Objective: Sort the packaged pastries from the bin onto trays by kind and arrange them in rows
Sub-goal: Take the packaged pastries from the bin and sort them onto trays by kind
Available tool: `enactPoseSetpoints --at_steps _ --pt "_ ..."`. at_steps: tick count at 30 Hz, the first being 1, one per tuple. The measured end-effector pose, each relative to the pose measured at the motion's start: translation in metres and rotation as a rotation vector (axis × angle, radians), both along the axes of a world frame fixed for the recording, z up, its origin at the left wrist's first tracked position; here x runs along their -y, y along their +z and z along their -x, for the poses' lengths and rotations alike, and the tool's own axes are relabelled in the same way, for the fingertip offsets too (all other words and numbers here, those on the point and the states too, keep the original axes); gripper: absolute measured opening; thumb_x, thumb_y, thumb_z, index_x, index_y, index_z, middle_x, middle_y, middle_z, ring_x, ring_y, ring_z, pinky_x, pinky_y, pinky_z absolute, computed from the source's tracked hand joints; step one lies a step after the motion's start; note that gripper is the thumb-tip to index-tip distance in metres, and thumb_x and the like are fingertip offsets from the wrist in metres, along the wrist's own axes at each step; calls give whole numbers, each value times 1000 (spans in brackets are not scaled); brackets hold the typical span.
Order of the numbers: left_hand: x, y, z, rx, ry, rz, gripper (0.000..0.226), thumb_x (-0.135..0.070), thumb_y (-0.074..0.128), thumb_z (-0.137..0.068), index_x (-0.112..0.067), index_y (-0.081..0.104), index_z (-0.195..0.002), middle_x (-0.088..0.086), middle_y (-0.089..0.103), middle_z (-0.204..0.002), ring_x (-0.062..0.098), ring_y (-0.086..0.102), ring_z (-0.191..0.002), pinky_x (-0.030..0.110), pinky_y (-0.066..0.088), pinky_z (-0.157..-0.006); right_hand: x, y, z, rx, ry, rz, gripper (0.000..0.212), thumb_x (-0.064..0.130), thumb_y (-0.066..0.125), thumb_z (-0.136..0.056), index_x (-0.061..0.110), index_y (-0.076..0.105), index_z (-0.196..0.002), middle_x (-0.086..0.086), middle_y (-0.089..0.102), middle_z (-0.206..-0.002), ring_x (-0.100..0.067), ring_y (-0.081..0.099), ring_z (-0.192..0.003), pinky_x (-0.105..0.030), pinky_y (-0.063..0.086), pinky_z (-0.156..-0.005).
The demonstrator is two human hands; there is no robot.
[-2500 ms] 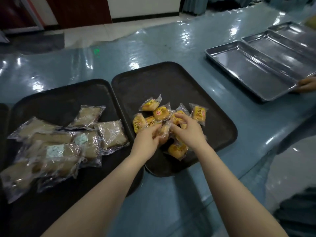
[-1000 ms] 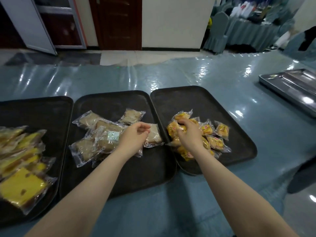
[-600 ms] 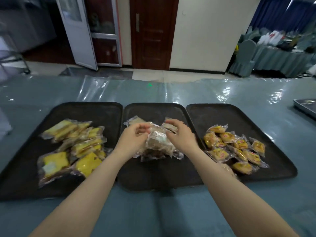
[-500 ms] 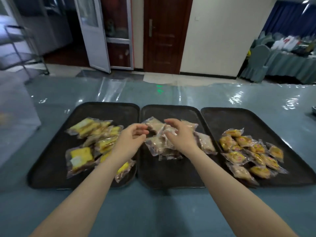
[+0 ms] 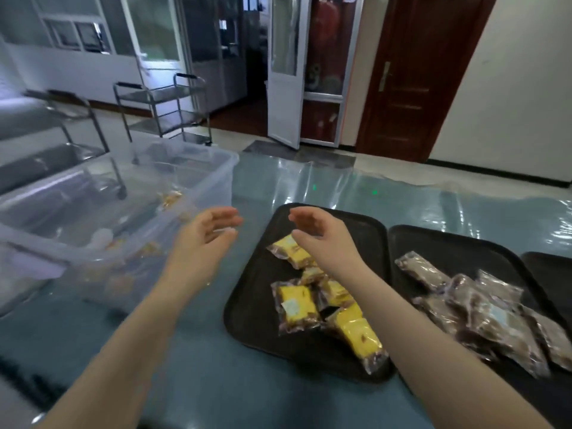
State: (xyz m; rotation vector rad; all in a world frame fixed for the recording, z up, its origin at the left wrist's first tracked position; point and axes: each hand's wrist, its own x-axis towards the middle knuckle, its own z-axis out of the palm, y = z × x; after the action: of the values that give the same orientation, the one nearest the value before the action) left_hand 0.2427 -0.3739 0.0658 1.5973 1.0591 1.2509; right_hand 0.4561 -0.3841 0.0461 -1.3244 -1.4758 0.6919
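Our left hand (image 5: 204, 233) and right hand (image 5: 318, 233): grip wide, holding nothing. Pastries remain in bin (image 5: 216, 168), far left; yellow cakes (image 5: 297, 305) heaped on tray (image 5: 247, 305). Risk: we pull mixed kinds from blurred bin, rows stay messy.

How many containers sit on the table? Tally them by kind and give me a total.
Black rectangular trays: 3
Clear plastic bin: 1
Total: 4
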Motion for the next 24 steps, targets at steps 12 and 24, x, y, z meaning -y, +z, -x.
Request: enactPoseSetpoints --at_steps 12,24 --pt "-108 23 197 -326 305 -59 30 -1 55 -89 -24 58 -107 -4 67 -106 14 64 -100 31 47 -90 -140 13 160 -80 276 -69 33 6 65 -87 37 60 -98 11 67 -104 -6 62 -102 -29 50 -92" --pt "-231 -4 343 -1030 189 -110 51 -21 59 -89 -28 42 -137 -4 47 -141 21 46 -124 34 37 -94 -216 13 290 577 421 255 59 34 67 -87 22 44 -140 3 51 -137 -10 50 -120 -32 42 -103"
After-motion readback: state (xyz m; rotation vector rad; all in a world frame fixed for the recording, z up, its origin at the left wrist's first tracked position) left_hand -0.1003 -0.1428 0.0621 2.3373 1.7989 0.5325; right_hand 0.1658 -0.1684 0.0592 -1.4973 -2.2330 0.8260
